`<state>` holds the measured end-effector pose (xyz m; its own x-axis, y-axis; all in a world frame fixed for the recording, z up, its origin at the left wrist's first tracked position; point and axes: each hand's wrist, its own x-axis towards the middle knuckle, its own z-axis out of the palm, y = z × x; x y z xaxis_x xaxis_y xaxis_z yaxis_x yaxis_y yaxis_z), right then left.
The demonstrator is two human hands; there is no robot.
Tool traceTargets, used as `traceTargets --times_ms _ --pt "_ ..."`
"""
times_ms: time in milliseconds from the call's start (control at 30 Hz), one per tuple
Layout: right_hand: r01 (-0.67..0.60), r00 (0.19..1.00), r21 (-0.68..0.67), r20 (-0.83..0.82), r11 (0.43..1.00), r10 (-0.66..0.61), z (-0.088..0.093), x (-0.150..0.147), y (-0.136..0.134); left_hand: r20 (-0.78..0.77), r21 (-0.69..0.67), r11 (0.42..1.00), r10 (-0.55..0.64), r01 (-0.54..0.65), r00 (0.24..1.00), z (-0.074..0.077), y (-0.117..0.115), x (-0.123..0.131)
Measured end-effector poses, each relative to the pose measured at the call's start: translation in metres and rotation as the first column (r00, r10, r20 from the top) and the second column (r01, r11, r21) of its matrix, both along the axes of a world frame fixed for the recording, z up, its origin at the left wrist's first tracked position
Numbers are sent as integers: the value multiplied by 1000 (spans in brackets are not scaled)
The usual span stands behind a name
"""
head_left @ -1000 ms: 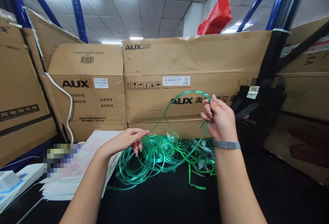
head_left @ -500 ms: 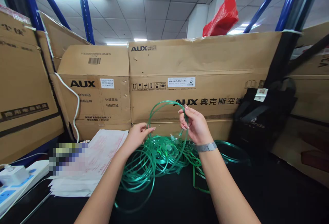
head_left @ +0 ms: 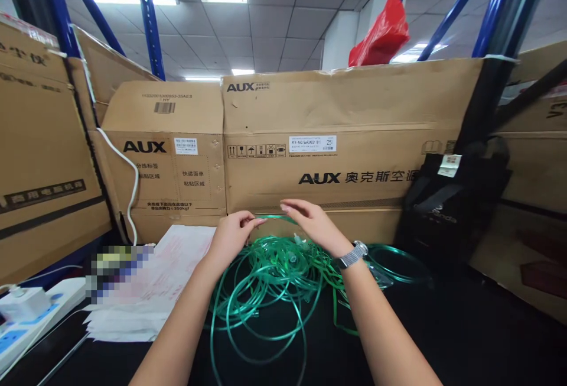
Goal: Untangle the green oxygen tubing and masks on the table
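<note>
My left hand (head_left: 234,233) pinches green clear plastic tubing between thumb and fingers, above the left side of the pile. To its right, my right hand (head_left: 312,223) has its fingers close together and pointing left. A short stretch of the tubing (head_left: 277,217) runs between the two hands and passes under the right hand's fingers, whose undersides are hidden. Beneath both hands lies a tangled pile of green tubing (head_left: 274,273). Loose loops hang from it toward the front of the black table. Small clear connector pieces (head_left: 297,238) show in the pile.
At left are a stack of white papers (head_left: 177,256) and a power strip (head_left: 62,300) with a plug. Cardboard boxes (head_left: 266,114) wall off the back. A black bag (head_left: 443,208) stands at right, near another coil of green tubing (head_left: 398,256). A red bag (head_left: 383,31) hangs above.
My right hand has come down and slightly left, turning palm downward. The raised loop of tubing has dropped, and more loops spread to the front. The left hand has hardly moved.
</note>
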<state>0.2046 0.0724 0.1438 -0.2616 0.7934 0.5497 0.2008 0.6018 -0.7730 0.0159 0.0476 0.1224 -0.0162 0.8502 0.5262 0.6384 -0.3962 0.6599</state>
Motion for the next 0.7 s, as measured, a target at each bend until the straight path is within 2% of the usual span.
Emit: traceTargets --times_ms 67,133,200,267,333,400,467,533,600,700 --pt "-113 990 -40 78 993 116 -2 -5 -3 -17 46 999 27 -26 999 1 -1 3" --pt "-174 977 -78 111 982 183 -4 -8 -5 -23 100 993 58 -56 998 3 -2 3" --pt "-183 977 -92 95 979 192 -4 -7 -5 -18 136 988 73 -70 997 5 -2 0" --pt "-143 989 -68 35 987 145 -1 -5 -5 -1 134 990 49 -49 999 7 -3 -4" --pt "-73 996 -26 -51 997 72 4 -1 -6 21 88 996 -29 27 999 7 -4 -6" --pt "-6 991 10 -135 1000 7 9 5 -6 51 -10 985 -170 171 984 7 -7 -4" --pt "54 970 27 -241 998 -46 13 11 -7 101 -126 934 -324 335 941 7 -10 0" --pt "113 924 37 -371 993 -91 17 17 -8 170 -204 869 -423 452 890 7 -13 4" --pt "158 867 40 -485 987 -119 20 25 -8 239 -223 834 -455 504 858 9 -15 6" --pt "176 811 18 -569 984 -134 24 36 -10 329 -189 841 -433 507 839 13 -14 0"
